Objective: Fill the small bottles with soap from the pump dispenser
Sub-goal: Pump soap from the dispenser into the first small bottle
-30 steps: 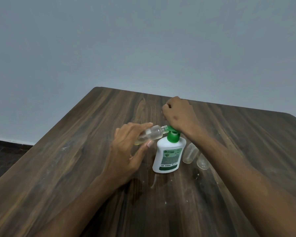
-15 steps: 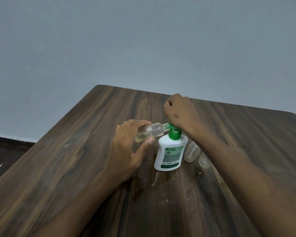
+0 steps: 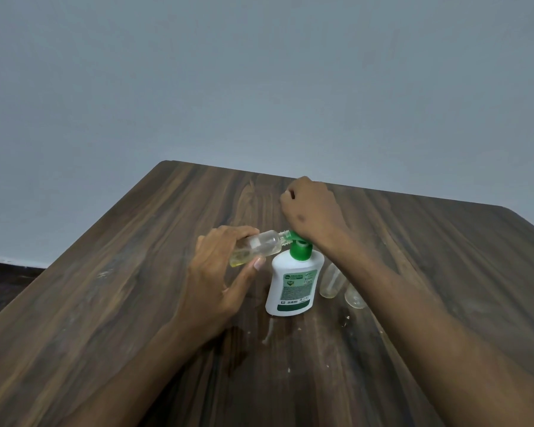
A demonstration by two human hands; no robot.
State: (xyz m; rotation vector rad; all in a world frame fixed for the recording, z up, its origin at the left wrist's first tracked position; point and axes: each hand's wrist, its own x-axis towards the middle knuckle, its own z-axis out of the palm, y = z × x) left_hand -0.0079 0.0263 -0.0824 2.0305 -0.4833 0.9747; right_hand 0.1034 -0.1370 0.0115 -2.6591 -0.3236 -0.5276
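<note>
A white soap dispenser with a green pump stands upright on the wooden table. My left hand grips a small clear bottle, tilted almost level, its open mouth against the pump's nozzle. A little yellowish soap lies in the bottle's lower end. My right hand is curled into a fist and its heel presses on top of the pump head. Two more small clear bottles stand right of the dispenser, partly hidden by my right forearm.
Wet smears and small drips mark the table in front of the dispenser. The table's far edge runs just behind my right hand, against a plain grey wall. Dark floor shows at the left.
Both hands keep the same hold; the small bottle stays at the nozzle and my fist stays on the pump. Only the view has shifted a little.
</note>
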